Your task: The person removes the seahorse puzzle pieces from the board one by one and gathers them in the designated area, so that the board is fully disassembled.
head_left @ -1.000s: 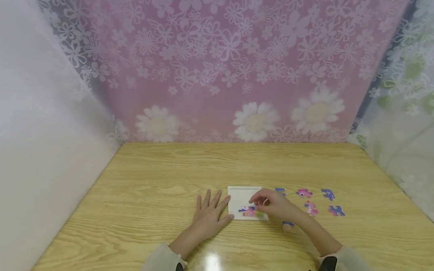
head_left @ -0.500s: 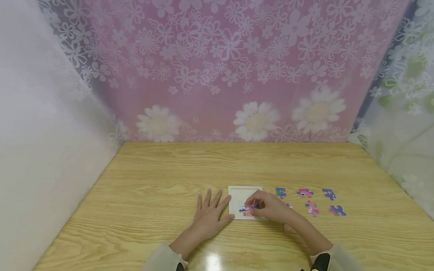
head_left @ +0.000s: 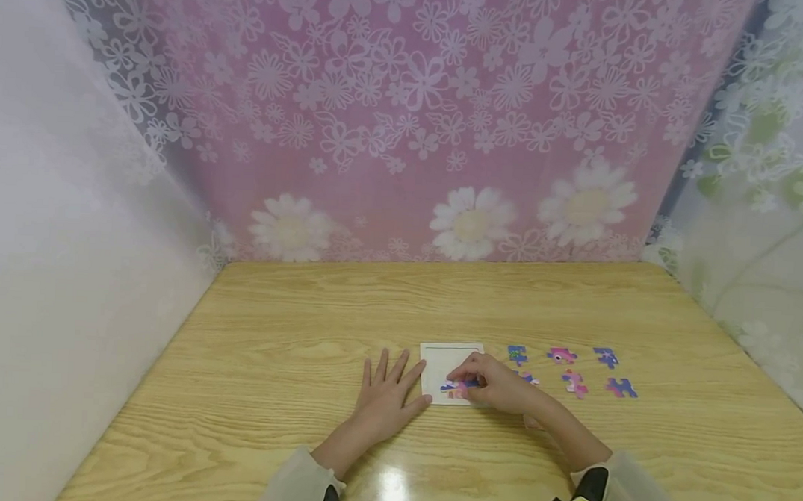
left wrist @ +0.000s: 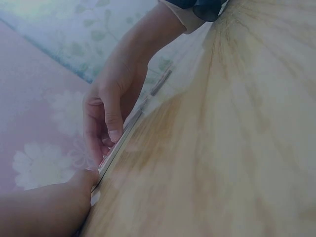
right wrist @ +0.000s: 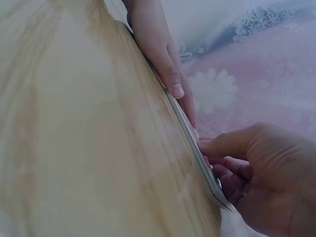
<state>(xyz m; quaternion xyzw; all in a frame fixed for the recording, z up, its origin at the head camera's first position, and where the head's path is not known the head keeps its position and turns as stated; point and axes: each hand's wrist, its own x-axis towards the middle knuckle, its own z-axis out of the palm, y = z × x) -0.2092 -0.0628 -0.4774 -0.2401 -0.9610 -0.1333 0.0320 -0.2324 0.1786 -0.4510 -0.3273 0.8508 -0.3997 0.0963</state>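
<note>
A white puzzle board lies flat on the table, with blue and pink jigsaw pieces in its lower part. My left hand rests palm down on the table, fingers spread, its thumb and index fingertips at the board's left edge. Over the lower right of the board, my right hand has its thumb and fingers curled, pinching a jigsaw piece mostly hidden beneath them. In the right wrist view, the right thumb reaches down to the board's top surface, and the left hand touches the far end.
Several loose jigsaw pieces lie right of the board, among them a pink one with an eye and a blue one. Another piece is partly covered by the right forearm. A flowered curtain hangs behind the wooden table.
My right hand has moved slightly left and down onto the pieces in the board, uncovering loose pieces beside it. The left hand has stayed in place.
</note>
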